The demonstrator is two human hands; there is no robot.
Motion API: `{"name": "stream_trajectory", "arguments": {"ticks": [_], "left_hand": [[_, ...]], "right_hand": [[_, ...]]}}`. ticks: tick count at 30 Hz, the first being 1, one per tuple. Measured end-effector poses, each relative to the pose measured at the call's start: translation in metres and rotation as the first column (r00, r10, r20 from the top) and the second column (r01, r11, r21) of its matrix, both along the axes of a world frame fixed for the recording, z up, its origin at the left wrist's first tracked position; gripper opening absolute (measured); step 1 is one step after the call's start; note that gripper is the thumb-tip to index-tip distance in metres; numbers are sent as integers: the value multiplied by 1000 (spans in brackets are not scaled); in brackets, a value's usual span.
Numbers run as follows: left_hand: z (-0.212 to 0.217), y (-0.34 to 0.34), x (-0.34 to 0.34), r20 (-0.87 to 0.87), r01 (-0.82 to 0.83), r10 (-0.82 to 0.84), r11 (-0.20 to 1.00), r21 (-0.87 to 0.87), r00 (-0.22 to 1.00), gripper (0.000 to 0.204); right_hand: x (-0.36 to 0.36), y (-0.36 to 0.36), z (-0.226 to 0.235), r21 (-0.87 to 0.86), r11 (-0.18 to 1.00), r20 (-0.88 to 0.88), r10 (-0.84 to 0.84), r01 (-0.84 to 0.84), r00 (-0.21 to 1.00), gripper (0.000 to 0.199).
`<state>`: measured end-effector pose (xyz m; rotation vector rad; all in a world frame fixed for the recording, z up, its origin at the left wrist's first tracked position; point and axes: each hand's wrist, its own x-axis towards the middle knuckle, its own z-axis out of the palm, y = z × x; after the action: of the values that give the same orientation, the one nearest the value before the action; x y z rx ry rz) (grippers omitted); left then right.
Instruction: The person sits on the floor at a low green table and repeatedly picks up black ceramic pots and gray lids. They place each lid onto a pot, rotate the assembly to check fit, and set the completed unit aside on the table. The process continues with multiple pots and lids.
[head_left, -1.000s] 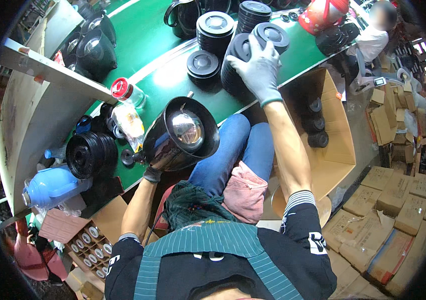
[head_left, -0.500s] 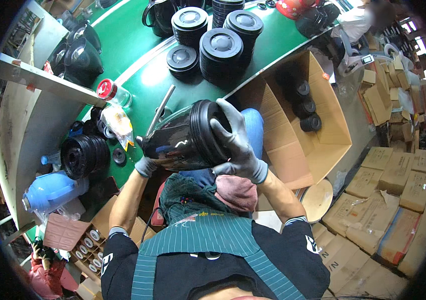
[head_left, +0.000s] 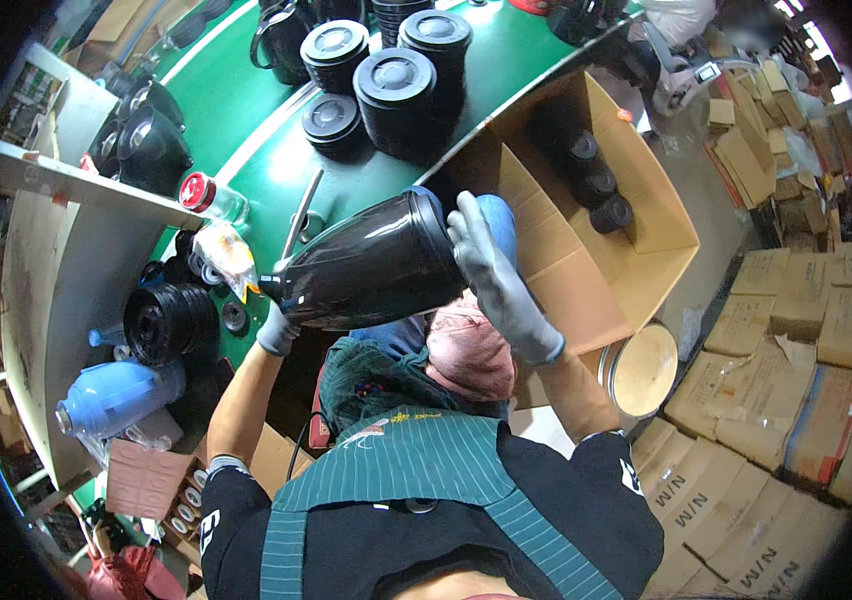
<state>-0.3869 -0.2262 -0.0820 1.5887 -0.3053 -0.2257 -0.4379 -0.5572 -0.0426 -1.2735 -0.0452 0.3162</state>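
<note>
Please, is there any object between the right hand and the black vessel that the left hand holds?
Nothing visible stands between them. The right hand is right beside the wide end of the black vessel, though I cannot tell whether they touch. The left hand holds the opposite, narrow end.

Smooth, glossy black vessel [head_left: 371, 265]; matt cardboard box [head_left: 658, 215].
</note>
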Motion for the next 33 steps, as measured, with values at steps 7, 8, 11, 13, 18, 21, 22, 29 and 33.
{"name": "stream_trajectory", "arguments": {"ticks": [7, 8, 11, 13, 18, 21, 22, 29, 33], "left_hand": [[-2, -14, -4, 60, -92, 95, 995, -44, 994, 45], [-2, -15, -4, 54, -63, 65, 997, -45, 996, 45], [-1, -21, -6, 19, 76, -75, 996, -49, 997, 44], [5, -29, -3, -6, 203, -203, 978, -42, 979, 43], [16, -41, -7, -39, 388, -388, 922, -3, 921, 42], [17, -46, -10, -50, 418, -418, 908, -5, 907, 41], [18, -47, -12, -49, 422, -422, 907, -10, 905, 40], [18, -49, -19, -44, 423, -423, 906, -22, 905, 38], [18, -47, -22, -38, 408, -409, 912, -34, 912, 37]], "right_hand": [[3, 24, 11, -152, 958, 312, -187, 243, 932, 75], [-1, 28, 15, -193, 942, 348, -198, 276, 917, 72], [-5, 25, 22, -298, 904, 608, -68, 307, 791, 83], [-1, 15, 18, -330, 902, 694, 32, 279, 719, 84], [-2, 13, 41, -448, 857, 780, 235, 255, 581, 94], [-6, 10, 57, -515, 832, 770, 342, 207, 538, 93], [-7, 7, 55, -492, 847, 776, 321, 202, 543, 92], [-13, -6, 54, -131, 989, 759, 59, 63, 649, 97], [-18, 5, 64, -355, 910, 769, 155, 213, 621, 96]]}}
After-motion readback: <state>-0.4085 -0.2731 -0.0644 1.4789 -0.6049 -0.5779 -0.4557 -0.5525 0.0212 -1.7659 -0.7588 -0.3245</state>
